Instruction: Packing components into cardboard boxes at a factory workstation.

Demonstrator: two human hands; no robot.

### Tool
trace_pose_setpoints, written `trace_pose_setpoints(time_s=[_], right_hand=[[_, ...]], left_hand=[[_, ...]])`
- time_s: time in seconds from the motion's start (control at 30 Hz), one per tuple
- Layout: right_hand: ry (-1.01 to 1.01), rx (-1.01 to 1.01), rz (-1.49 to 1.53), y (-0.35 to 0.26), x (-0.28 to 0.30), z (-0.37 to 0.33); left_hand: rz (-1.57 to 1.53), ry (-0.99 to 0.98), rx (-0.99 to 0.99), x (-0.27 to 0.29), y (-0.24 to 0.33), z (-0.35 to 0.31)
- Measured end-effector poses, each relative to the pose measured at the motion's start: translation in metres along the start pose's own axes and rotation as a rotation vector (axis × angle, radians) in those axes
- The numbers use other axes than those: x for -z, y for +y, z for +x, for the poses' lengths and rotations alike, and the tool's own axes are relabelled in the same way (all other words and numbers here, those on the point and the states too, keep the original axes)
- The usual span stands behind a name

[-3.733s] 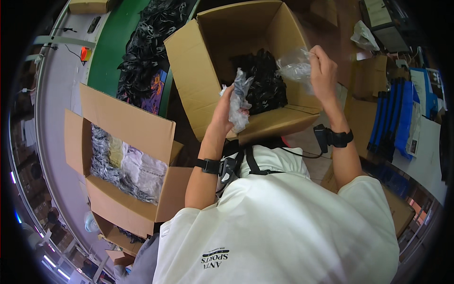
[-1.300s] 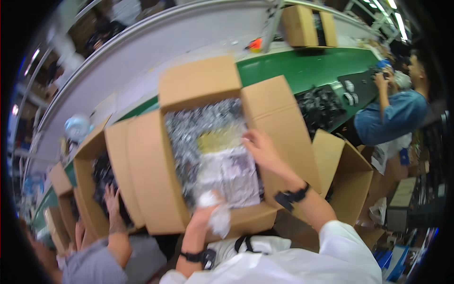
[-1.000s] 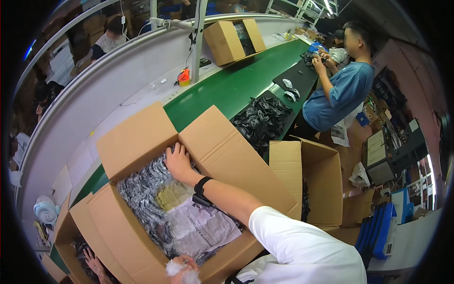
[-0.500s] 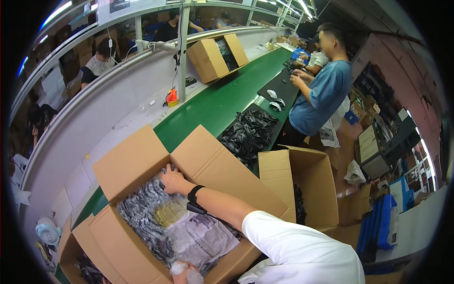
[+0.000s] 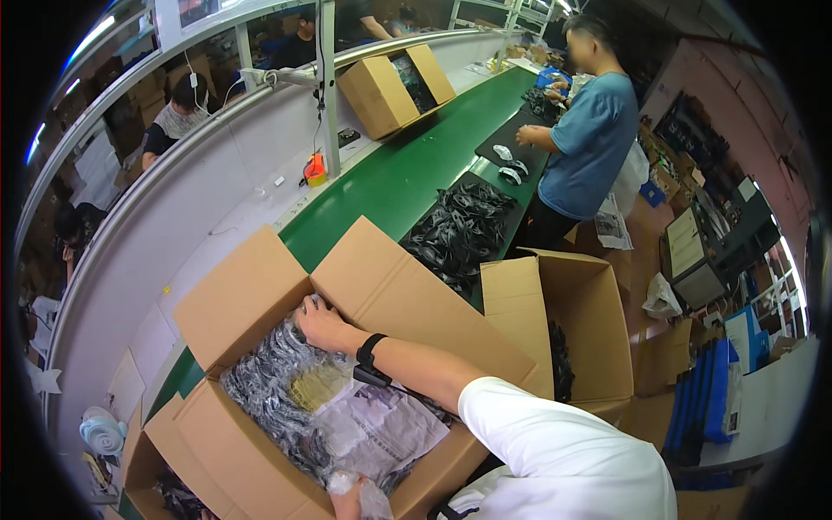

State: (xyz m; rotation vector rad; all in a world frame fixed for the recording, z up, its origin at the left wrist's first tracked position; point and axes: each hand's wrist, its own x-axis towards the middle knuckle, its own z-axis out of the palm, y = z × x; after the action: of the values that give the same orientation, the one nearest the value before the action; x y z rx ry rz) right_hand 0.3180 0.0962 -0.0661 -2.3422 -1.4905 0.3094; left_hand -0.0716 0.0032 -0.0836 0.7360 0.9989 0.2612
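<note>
An open cardboard box [image 5: 234, 442] in front of me holds several dark items in clear plastic bags [image 5: 269, 368]. A sheet of printed paper [image 5: 381, 433] and a yellowish patch lie on top of them. My right hand [image 5: 321, 325] reaches into the box's far corner, its fingers curled over a bagged item against the wall; what lies under the fingertips is hidden. At the near side of the box, my left hand [image 5: 347, 501] is closed around crumpled clear plastic [image 5: 374, 500], and most of its fingers are covered.
Black parts [image 5: 459, 225] lie heaped on the green bench [image 5: 381, 186]. Another open box [image 5: 589, 329] stands at the right, and a tilted box [image 5: 377, 95] rests farther along. A co-worker in a blue shirt [image 5: 594, 130] stands beside the bench, handling parts.
My right hand stays at the far corner, its fingers shifted slightly on the bagged items. The left hand remains at the near side. The view has moved a little, and the co-worker's arms have shifted.
</note>
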Motion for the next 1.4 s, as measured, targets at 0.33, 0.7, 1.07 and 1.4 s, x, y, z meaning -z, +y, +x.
trace_pose_setpoints(time_s=[0.33, 0.7, 1.07, 1.4], right_hand=[[0.428, 0.088, 0.492, -0.020, 0.050, -0.061], [0.317, 0.028, 0.571, -0.058, 0.202, -0.261], [0.613, -0.212, 0.317, 0.065, 0.271, -0.456], [1.037, -0.453, 0.867, 0.195, 0.253, -0.568]], left_hand=[[0.101, 0.208, -0.112, -0.063, 0.045, -0.006], [0.171, -0.204, -0.660, -0.219, 0.101, -0.047], [0.398, -0.737, -0.366, -0.419, -0.011, -0.076], [0.164, -0.757, -0.001, -0.522, -0.142, -0.082]])
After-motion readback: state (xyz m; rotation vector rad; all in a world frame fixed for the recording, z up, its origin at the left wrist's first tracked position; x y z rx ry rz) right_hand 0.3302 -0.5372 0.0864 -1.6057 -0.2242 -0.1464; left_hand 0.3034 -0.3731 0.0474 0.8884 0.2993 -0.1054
